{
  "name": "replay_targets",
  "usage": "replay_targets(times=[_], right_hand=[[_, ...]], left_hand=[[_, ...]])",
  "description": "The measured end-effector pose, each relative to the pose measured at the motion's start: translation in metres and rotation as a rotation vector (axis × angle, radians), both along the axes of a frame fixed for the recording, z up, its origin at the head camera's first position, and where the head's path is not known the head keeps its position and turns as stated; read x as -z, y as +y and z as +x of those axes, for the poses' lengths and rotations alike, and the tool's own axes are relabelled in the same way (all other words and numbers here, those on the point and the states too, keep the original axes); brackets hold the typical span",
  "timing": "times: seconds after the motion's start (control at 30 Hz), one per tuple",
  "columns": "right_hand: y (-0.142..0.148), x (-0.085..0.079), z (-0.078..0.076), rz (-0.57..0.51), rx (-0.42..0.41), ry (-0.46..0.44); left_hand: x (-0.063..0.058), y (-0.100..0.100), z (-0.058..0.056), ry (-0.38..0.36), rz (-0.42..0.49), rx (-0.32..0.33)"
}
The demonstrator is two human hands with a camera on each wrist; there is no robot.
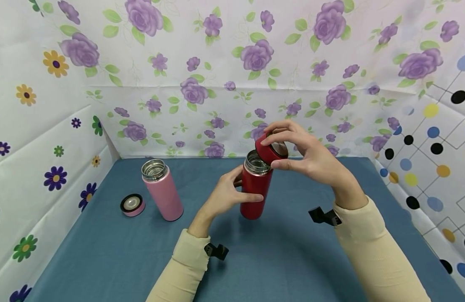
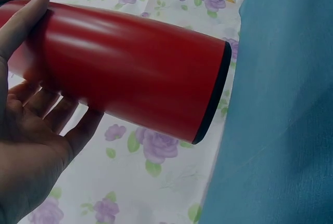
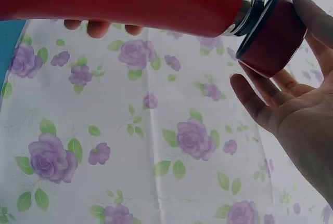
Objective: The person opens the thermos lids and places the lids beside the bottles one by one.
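Observation:
My left hand (image 1: 225,195) grips a red thermos bottle (image 1: 256,181) around its body, thumb across the front. In the left wrist view the bottle's (image 2: 140,68) dark base rim shows, with fingers behind it. The bottle stands nearly upright, its steel mouth uncovered. Between thumb and fingers, my right hand (image 1: 309,157) holds the red lid (image 1: 265,154), tilted so its metallic inner face shows. The lid (image 3: 276,37) overlaps the right side of the bottle's mouth in the head view and sits right at the steel neck (image 3: 248,3) in the right wrist view.
A pink bottle (image 1: 164,195) with an uncovered steel mouth stands to the left. Beside it, a pink lid (image 1: 133,211) lies with its inner side up. Blue cloth (image 1: 278,260) covers the table, and flowered sheets (image 1: 232,113) hang behind it and along the sides.

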State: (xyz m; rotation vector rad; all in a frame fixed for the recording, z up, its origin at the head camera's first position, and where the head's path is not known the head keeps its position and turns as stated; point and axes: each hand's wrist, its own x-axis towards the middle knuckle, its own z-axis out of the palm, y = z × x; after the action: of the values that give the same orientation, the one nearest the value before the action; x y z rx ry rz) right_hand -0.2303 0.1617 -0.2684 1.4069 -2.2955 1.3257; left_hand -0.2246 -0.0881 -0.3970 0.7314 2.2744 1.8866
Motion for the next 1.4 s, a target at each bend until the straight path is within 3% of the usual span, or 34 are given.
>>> replay_targets(times=[0.33, 0.6, 1.0, 1.4], right_hand=[[0.0, 0.005, -0.004, -0.075, -0.01, 0.027], [0.002, 0.012, -0.003, -0.141, 0.025, -0.049], [0.003, 0.024, -0.005, -0.196, 0.016, -0.018], [0.001, 0.039, -0.005, -0.289, 0.024, -0.102]], left_hand=[[-0.001, -0.004, -0.002, -0.005, -0.002, -0.028], [-0.004, -0.011, -0.002, 0.03, 0.001, -0.061], [-0.007, -0.017, -0.002, 0.047, -0.005, -0.084], [-0.011, -0.022, -0.001, 0.052, 0.005, -0.107]])
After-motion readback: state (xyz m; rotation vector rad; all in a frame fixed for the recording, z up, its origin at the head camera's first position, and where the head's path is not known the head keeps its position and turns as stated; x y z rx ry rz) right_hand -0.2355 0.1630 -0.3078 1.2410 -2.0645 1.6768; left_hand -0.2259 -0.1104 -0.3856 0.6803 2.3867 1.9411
